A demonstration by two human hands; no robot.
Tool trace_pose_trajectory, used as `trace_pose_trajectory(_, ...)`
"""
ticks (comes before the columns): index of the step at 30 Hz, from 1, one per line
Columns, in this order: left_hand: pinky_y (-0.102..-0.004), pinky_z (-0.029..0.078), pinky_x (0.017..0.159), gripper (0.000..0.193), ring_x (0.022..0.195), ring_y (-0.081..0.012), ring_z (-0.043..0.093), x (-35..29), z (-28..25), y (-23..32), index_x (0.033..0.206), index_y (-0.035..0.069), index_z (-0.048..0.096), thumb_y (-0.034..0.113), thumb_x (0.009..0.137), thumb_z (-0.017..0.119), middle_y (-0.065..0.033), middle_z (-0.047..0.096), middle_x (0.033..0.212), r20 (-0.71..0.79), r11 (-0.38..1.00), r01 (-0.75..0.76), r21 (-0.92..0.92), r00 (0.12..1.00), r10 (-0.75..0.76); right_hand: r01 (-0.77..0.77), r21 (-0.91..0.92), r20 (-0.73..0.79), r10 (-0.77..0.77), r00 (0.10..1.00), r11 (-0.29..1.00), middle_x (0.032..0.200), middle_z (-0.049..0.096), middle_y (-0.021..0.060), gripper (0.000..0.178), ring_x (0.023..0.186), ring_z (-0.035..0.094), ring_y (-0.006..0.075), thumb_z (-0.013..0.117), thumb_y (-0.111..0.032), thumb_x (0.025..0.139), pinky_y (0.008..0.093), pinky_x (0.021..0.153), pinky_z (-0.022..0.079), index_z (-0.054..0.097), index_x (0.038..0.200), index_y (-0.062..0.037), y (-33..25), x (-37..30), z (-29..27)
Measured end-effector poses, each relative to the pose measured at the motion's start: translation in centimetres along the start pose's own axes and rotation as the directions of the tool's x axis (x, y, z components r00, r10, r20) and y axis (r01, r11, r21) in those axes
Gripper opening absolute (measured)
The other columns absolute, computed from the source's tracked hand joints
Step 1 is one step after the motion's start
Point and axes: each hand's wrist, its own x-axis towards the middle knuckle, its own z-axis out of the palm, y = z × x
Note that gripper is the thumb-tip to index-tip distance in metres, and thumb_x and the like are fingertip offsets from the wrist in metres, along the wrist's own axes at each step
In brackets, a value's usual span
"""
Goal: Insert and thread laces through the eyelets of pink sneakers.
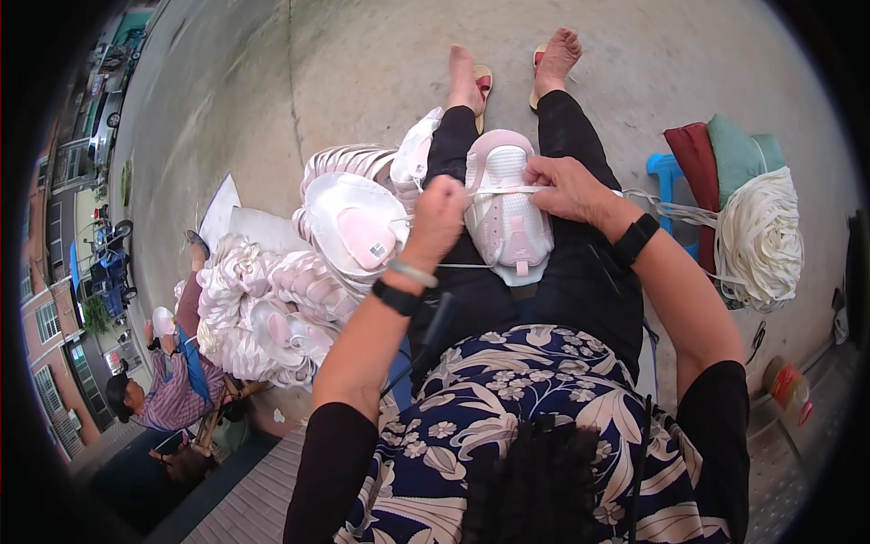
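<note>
A white and pink shoe upper [510, 222] rests across my lap, its rounded toe pointing away from me. A white shoelace [507, 190] runs taut over it from one hand to the other. My left hand [441, 218] is closed on the lace at the upper's left edge; its fingertips are partly blurred. On the right side my right hand [575, 189] pinches the lace, with its fingers bent above the upper. From beyond this hand, loose strands of lace stretch right to a thick bundle of white laces [763, 240].
Stacked shoe uppers [272, 299] heap up at my left. To my right, a blue stool [669, 186] bears red and green cushions [739, 159]. Scissors [758, 335] and a plastic bottle [790, 390] lie lower right. A seated person [177, 390] at far left holds a white piece.
</note>
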Motion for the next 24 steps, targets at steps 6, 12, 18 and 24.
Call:
trace_pose_trajectory(6, -0.0257, 0.036, 0.042, 0.016, 0.049, -0.0068, 0.042, -3.9, -15.4, -0.2, 0.071, 0.005, 0.052, 0.012, 0.085, 0.054, 0.0014, 0.047, 0.056, -0.182, 0.853, 0.497, -0.162, 0.834, -0.520, 0.184, -0.334, -0.100, -0.229, 0.968, 0.925, 0.078, 0.061, 0.0179, 0.027, 0.078, 0.059, 0.0366, 0.051, -0.010, 0.065, 0.0429, 0.071, 0.046, 0.054, 0.091, -0.0027, -0.2, -0.6, 0.5)
trace_pose_trajectory(12, -0.0412, 0.046, 0.063, 0.017, 0.077, -0.0354, 0.057, -4.1, -8.9, 1.1, 0.092, 0.004, 0.053, 0.005, 0.075, 0.055, -0.0167, 0.056, 0.087, 0.062, 0.720, -0.152, 0.677, 0.987, 0.150, 0.141, -0.381, -0.119, -0.200, 0.973, 0.914, 0.082, 0.060, 0.0180, 0.026, 0.081, 0.058, 0.0356, 0.052, -0.011, 0.067, 0.0421, 0.072, 0.046, 0.054, 0.091, -0.0025, -0.6, -0.8, 1.1)
trace_pose_trajectory(18, -0.0384, 0.048, 0.076, 0.039, 0.093, -0.0364, 0.056, -2.1, 0.0, 2.7, 0.111, 0.002, 0.049, -0.002, 0.072, 0.049, -0.0199, 0.054, 0.106, 0.188, 0.833, -0.235, 0.501, 0.969, 0.160, 0.194, -0.478, -0.207, -0.324, 0.923, 0.857, 0.087, 0.059, 0.0172, 0.027, 0.081, 0.058, 0.0351, 0.054, -0.011, 0.071, 0.0424, 0.072, 0.046, 0.051, 0.096, -0.0028, -0.7, -1.8, 1.1)
trace_pose_trajectory(24, -0.0400, 0.048, 0.066, 0.025, 0.080, -0.0373, 0.056, -0.5, 1.2, 1.2, 0.098, 0.002, 0.049, -0.003, 0.074, 0.047, -0.0185, 0.053, 0.094, 0.153, 0.832, -0.271, 0.484, 0.962, 0.224, 0.182, -0.592, -0.145, -0.326, 0.934, 0.785, 0.086, 0.058, 0.0159, 0.022, 0.080, 0.059, 0.0338, 0.055, -0.008, 0.072, 0.0412, 0.069, 0.048, 0.050, 0.094, -0.0038, -1.3, -2.2, 0.6)
